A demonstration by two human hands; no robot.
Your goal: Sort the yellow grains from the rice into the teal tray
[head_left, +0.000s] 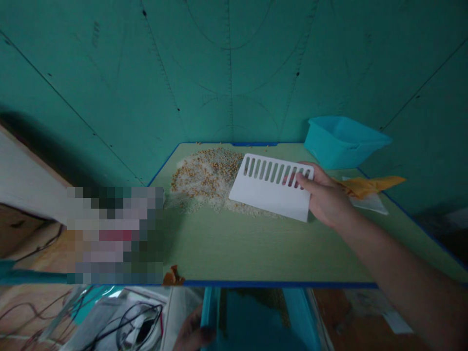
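My right hand (327,195) grips the right end of a white slotted plate (268,191), thumb over the slots. The plate is held tilted over the table, its left side covering part of a heap of white grains and yellow-brown kernels (204,175). At the bottom of the view my left hand (193,331) is closed on the left rim of a blue plastic tub (252,321), just below the table's front edge. Some grains or kernels lie inside this tub. Part of my left hand falls outside the picture.
The pale green table (256,248) has a blue edge and stands against a green wall (230,73). A turquoise bin (340,146) sits at the back right, near an orange cloth-like piece (373,186). Cables (139,321) lie below left, and a blurred-out patch covers the left side.
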